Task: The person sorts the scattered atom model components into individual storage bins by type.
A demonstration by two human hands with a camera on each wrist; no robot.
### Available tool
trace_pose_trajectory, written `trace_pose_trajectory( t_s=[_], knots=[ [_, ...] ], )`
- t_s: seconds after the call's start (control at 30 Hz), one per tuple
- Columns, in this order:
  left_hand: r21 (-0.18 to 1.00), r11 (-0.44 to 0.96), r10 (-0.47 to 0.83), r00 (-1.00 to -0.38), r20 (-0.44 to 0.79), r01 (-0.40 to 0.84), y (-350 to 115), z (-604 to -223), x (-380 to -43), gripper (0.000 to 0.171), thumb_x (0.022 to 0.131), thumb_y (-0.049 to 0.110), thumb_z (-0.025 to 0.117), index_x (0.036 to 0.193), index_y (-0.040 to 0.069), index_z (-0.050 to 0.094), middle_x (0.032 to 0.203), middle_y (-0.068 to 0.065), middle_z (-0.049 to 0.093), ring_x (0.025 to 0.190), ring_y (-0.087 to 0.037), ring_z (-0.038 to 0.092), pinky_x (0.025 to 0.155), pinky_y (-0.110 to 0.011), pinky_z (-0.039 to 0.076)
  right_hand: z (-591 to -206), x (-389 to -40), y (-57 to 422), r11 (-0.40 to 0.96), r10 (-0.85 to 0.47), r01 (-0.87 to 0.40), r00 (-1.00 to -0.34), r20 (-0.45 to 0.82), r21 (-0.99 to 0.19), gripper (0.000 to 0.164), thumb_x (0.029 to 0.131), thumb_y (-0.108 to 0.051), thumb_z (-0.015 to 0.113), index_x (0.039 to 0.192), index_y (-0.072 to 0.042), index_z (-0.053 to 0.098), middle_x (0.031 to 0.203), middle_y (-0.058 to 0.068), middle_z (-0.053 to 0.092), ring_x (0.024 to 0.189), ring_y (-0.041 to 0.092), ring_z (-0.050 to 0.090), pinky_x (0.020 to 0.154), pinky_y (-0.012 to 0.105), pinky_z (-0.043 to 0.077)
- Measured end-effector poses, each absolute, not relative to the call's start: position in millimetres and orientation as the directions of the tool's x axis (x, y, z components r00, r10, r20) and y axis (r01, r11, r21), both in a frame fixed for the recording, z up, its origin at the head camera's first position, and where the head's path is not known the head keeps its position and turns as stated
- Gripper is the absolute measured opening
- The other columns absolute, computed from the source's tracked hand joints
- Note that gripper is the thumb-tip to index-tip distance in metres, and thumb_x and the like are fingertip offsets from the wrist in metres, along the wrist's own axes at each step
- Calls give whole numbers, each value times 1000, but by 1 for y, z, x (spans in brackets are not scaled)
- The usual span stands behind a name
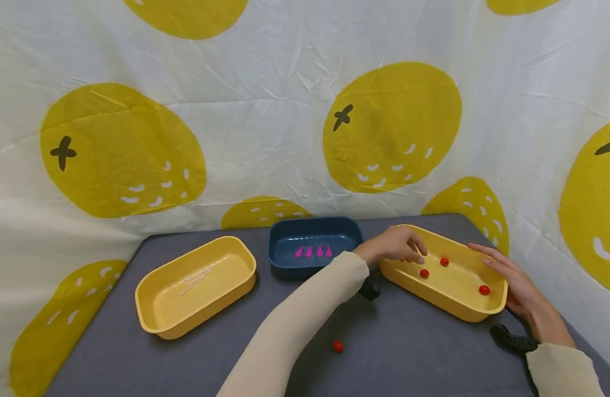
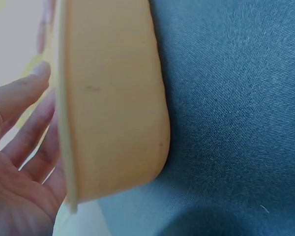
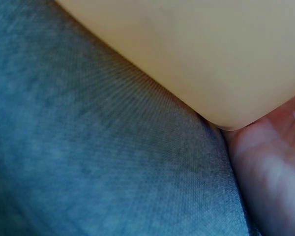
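Note:
A yellow bin (image 1: 434,290) stands at the right of the table, with several small red balls (image 1: 444,262) lying in it. Over its left end reaches my left hand (image 1: 395,243), fingers loosely bent and close above one red ball (image 1: 424,273). In the left wrist view, thumb and fingers are spread apart beside the bin's rim (image 2: 68,123), with nothing between them. My right hand (image 1: 515,284) lies along the outside of the bin's right end, its visible fingers fairly straight. The right wrist view has the palm (image 3: 270,162) against the bin's bottom corner (image 3: 226,103).
A dark blue bin (image 1: 300,271) at the back middle contains several magenta pear-shaped pieces (image 1: 309,252). To the left, another yellow bin (image 1: 205,314) holds several thin pale sticks (image 1: 196,280). One more red ball (image 1: 338,346) lies on the grey tabletop (image 1: 384,364). Behind hangs a patterned curtain (image 1: 265,138).

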State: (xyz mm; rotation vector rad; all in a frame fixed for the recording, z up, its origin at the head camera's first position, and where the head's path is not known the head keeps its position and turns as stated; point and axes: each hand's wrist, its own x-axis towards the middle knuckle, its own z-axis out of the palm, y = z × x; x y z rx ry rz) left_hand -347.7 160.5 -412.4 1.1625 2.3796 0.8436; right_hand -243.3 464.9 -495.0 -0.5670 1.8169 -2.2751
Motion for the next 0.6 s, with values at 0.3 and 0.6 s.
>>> trace_pose_trajectory(
  t_s=[0.3,0.6],
  knots=[
    [804,287,814,-575,82,521,123,-397,-338,23,97,24,74,117,14,77,101,-6,79,93,-23,74,82,-29,62,-495,-243,463,-238,-370,-109,-909,193,-965,54,113,-5,19,156,-22,48,141,-15,63,119,9,69,90,33,61],
    [829,191,817,-554,162,525,88,-395,-326,28,97,23,73,121,8,75,95,1,78,85,-17,71,82,-33,62,-497,-243,462,-247,-378,-106,-905,197,-963,54,113,-5,19,156,-21,47,140,-16,64,119,8,69,91,33,61]
  ],
)
